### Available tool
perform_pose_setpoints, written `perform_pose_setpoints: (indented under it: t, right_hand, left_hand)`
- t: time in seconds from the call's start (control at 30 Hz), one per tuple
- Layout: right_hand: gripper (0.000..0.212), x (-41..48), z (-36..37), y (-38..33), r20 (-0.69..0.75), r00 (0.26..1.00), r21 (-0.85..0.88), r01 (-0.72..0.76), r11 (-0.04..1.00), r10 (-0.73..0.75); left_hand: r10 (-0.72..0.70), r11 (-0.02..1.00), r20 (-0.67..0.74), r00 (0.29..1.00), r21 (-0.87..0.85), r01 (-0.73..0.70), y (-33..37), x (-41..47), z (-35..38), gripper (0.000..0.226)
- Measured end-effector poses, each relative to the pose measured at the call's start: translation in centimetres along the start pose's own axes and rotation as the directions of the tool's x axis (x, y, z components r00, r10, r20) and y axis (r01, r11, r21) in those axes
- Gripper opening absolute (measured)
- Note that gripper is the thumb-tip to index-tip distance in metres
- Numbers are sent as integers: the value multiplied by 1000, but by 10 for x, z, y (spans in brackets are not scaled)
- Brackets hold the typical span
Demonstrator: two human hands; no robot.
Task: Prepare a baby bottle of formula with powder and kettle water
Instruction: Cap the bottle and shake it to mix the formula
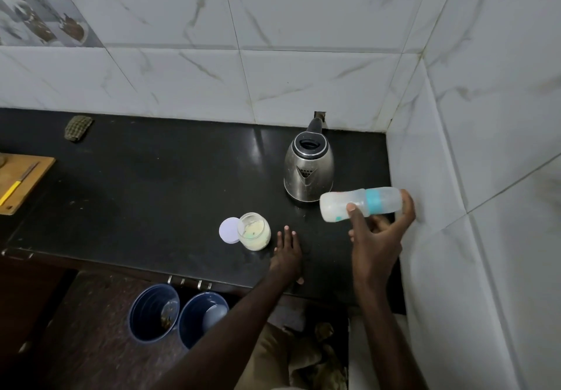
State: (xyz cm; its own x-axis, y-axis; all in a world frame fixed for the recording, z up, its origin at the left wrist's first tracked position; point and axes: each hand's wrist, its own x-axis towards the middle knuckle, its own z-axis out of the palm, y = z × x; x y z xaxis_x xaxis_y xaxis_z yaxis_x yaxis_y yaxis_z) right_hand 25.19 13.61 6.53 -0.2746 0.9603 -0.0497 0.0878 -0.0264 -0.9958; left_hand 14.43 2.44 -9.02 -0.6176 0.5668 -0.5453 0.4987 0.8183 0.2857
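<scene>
My right hand (375, 235) grips a capped baby bottle (359, 204) with a teal ring, held sideways in the air in front of the steel kettle (308, 174); whitish liquid shows inside it. My left hand (287, 251) lies flat on the black counter (151, 195), fingers spread, holding nothing, just right of an open glass jar of pale powder (254, 235). The jar's round white lid (229, 229) lies touching its left side.
A wooden cutting board (22, 181) with a yellow-handled knife sits at the left edge. A dark scrub pad (78, 128) lies by the back wall. Two blue buckets (179, 313) stand on the floor below the counter. Tiled walls close off the back and right.
</scene>
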Motion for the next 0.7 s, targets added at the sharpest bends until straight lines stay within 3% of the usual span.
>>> perform_pose_setpoints:
  t: [0.07,0.17,0.23,0.3,0.4,0.47,0.53,0.57,0.6,0.7]
  right_hand:
    - [93,-8,4,1,-13,1000,-5,-11,1000,11]
    - [95,-35,15,12,191,979,-153,-42,987,71]
    - [95,-40,15,12,247,968,-197,11,980,39]
    - [94,-28,13,6,196,981,-140,33,990,-5]
    - [92,-18,10,-6,57,998,22,9,1000,-10]
    - [92,-28,16,-9,92,996,-38,18,999,-14]
    - [93,-42,20,-4,228,974,-153,24,988,12]
    - [94,-46,20,-2,265,964,-177,29,984,19]
    - [94,-44,19,-2,268,963,-180,34,983,16]
    - [93,-23,12,-13,143,990,-52,12,999,-5]
  left_hand:
    - [-4,1000,-8,1000,-3,4,0,2,0,139]
    - [-68,998,62,996,2,68,1,2,0,135]
    - [-94,991,89,992,-83,101,0,4,-2,132]
    - [-42,995,6,999,-88,42,-1,-1,-1,137]
    - [-81,988,-34,996,-134,76,1,0,-4,139]
    - [-99,983,29,995,-152,102,-2,5,4,138]
    - [-159,982,95,983,-88,167,-3,9,5,115]
    - [-119,992,103,987,-24,122,-6,14,8,97]
    - [-92,996,92,991,-8,93,-7,14,5,95]
    - [-52,990,16,999,-131,54,-1,2,0,135]
